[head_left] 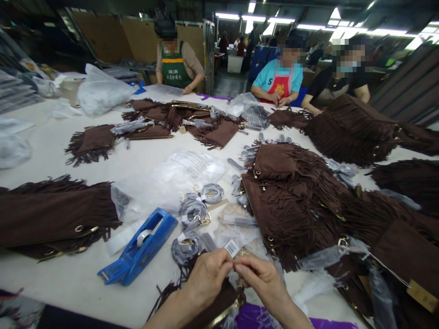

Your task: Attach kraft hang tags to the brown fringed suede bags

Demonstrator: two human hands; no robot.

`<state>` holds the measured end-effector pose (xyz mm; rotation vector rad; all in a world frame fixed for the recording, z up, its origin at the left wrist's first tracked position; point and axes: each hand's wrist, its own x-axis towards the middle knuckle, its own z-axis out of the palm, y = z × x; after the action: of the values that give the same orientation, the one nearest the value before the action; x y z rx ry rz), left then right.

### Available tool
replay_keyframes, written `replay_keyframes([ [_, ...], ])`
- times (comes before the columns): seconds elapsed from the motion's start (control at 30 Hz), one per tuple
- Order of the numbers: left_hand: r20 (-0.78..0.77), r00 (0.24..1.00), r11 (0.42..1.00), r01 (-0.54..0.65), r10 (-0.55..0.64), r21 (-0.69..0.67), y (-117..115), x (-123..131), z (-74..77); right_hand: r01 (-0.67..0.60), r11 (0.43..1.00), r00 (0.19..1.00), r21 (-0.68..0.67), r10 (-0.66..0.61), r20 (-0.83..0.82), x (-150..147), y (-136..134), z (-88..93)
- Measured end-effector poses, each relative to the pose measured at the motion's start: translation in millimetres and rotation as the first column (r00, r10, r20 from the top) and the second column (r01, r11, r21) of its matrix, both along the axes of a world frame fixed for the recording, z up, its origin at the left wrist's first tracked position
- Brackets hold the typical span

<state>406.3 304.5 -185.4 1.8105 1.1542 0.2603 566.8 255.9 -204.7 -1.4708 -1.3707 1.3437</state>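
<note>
Both hands meet at the front of the table, fingertips nearly touching over a brown fringed bag (pixel 216 304) with a gold zipper. My left hand (pixel 209 274) is closed in a pinch, and a white barcode label (pixel 232 248) shows just above its fingertips. My right hand (pixel 259 274) pinches too, with a small red spot at its fingertips. What the fingers grip between them is too small to make out. Coiled grey straps (pixel 186 246) with gold clasps lie just beyond my left hand.
A blue tape dispenser (pixel 142 249) stands at the left. Brown fringed bags (pixel 274 160) are piled at the right, with another stack (pixel 51 214) at far left. Clear plastic (pixel 164 183) lies mid-table. Three people work across the table (pixel 44 160).
</note>
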Motion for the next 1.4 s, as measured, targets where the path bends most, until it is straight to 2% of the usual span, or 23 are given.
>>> replay_keyframes([
  [0.07,0.015,0.999,0.998,-0.046,0.047,-0.05,-2,2,-0.8,-0.007,0.997,0.991,0.082,-0.004,0.137,2,0,-0.6],
  [0.13,0.023,0.997,0.992,-0.067,0.07,-0.109,-5,3,-2.7,-0.005,0.995,0.98,0.095,-0.014,0.198,5,-2,-0.3],
  [0.2,0.037,0.998,0.988,-0.037,0.043,-0.151,-10,3,-6.1,0.033,0.997,0.981,0.072,-0.046,0.19,11,-5,0.1],
  [0.3,0.042,0.998,0.99,0.05,-0.044,-0.134,-16,4,-14.0,0.103,0.994,0.984,0.024,-0.105,0.146,21,-12,-2.3],
  [0.43,-0.053,0.989,0.985,0.135,-0.141,-0.104,-17,8,-23.7,0.148,0.988,0.984,-0.047,-0.143,0.107,29,-22,-10.7],
  [0.53,-0.085,0.981,0.982,0.163,-0.172,-0.096,-16,10,-27.1,0.151,0.984,0.986,-0.091,-0.144,0.08,31,-26,-15.4],
  [0.9,0.0,0.995,0.984,0.102,-0.103,-0.145,-18,13,-35.5,0.093,0.986,0.989,-0.137,-0.075,0.126,35,-31,-24.9],
  [1.1,0.013,0.996,0.989,0.094,-0.093,-0.113,-18,14,-33.9,0.053,0.989,0.99,-0.141,-0.033,0.141,34,-32,-24.0],
  [1.4,0.049,0.995,0.993,0.092,-0.089,-0.07,-20,9,-39.4,0.035,0.986,0.995,-0.165,-0.018,0.102,32,-29,-23.3],
])
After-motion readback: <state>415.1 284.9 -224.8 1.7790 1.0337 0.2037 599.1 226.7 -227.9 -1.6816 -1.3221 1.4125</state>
